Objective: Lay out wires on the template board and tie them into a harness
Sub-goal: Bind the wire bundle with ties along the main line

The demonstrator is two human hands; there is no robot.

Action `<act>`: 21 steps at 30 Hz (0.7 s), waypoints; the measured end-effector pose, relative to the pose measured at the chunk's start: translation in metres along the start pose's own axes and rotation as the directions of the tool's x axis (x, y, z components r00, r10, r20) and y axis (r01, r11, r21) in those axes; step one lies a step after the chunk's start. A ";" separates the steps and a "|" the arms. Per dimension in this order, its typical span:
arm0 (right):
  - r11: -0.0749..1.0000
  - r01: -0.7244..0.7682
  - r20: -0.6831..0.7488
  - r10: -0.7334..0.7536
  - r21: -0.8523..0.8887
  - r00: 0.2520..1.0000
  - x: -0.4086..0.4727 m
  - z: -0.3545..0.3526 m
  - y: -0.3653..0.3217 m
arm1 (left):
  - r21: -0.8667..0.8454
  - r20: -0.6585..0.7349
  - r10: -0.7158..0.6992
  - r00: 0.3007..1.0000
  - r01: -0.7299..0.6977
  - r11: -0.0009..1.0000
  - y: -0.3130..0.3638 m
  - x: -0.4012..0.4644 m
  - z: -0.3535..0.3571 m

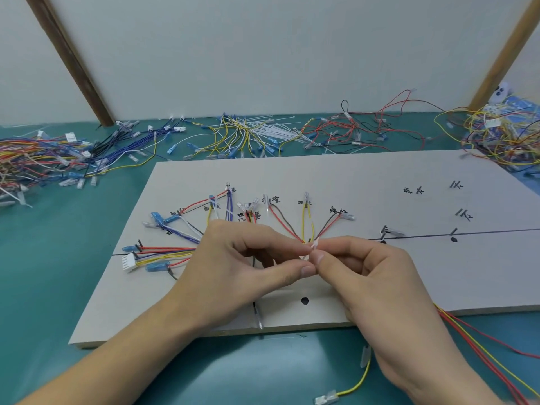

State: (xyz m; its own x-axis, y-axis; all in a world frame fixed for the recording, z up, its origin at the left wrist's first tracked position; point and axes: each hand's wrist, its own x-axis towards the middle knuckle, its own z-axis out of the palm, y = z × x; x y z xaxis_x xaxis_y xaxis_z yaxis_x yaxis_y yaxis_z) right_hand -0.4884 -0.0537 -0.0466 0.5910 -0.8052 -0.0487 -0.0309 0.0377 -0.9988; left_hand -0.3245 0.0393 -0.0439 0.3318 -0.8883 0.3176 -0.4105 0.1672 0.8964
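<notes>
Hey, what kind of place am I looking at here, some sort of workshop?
Most likely a hand-assembly bench for wire harnesses. A marked template board holds wires fanned out to labelled pegs, sorted wire piles and white cable ties line the green tabletop, and both hands work a tie.

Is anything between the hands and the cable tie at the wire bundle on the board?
Nothing visible. The left hand and right hand meet fingertip to fingertip over the template board, both pinching the white cable tie right where the fanned wires converge. The fingers hide the bundle beneath them.
</notes>
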 end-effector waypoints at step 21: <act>0.996 0.053 -0.004 -0.053 -0.067 0.999 0.001 0.001 0.007 | 0.074 0.030 0.062 0.998 -0.065 0.995 -0.003 -0.001 -0.002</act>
State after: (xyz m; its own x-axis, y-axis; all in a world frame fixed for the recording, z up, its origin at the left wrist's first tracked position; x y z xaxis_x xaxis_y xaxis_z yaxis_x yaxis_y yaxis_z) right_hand -0.4871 -0.0538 -0.0532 0.5882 -0.8087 0.0047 -0.0534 -0.0446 -0.9976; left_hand -0.3222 0.0408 -0.0461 0.2801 -0.8884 0.3636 -0.4928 0.1920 0.8487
